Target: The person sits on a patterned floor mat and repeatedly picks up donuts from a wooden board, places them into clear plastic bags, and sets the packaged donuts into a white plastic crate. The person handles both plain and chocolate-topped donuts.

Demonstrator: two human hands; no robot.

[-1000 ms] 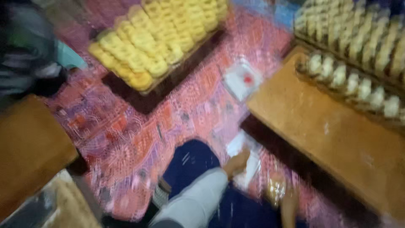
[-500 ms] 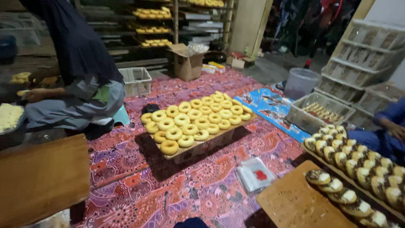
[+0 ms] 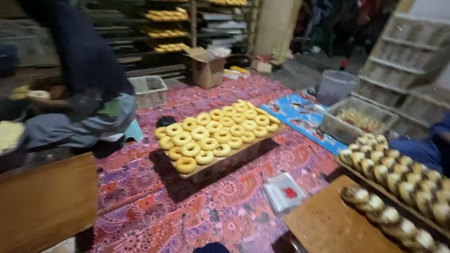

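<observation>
My hands not showing in view, grip unknowable. Tray of plain ring doughnuts (image 3: 218, 133) sitting mid-mat. Plastic bag stack (image 3: 283, 191) lying right of tray. Topped doughnuts (image 3: 398, 173) sitting further right. Seated co-worker (image 3: 79, 98) working left of tray.

Landmark: tray of ring doughnuts (image 3: 216, 136), mid-floor on mat (image 3: 140, 182). Seated co-worker (image 3: 79, 107) left of it. Cardboard box (image 3: 207, 68) and racks (image 3: 173, 23) behind. Plastic bags (image 3: 283, 191) right-front. Topped doughnut trays (image 3: 398, 187) far right. Plastic crate (image 3: 357, 119) right-behind.

Bare mat (image 3: 225, 211) passable between doughnut tray (image 3: 218, 136) and board (image 3: 328, 225) (blurred, probably wood).
</observation>
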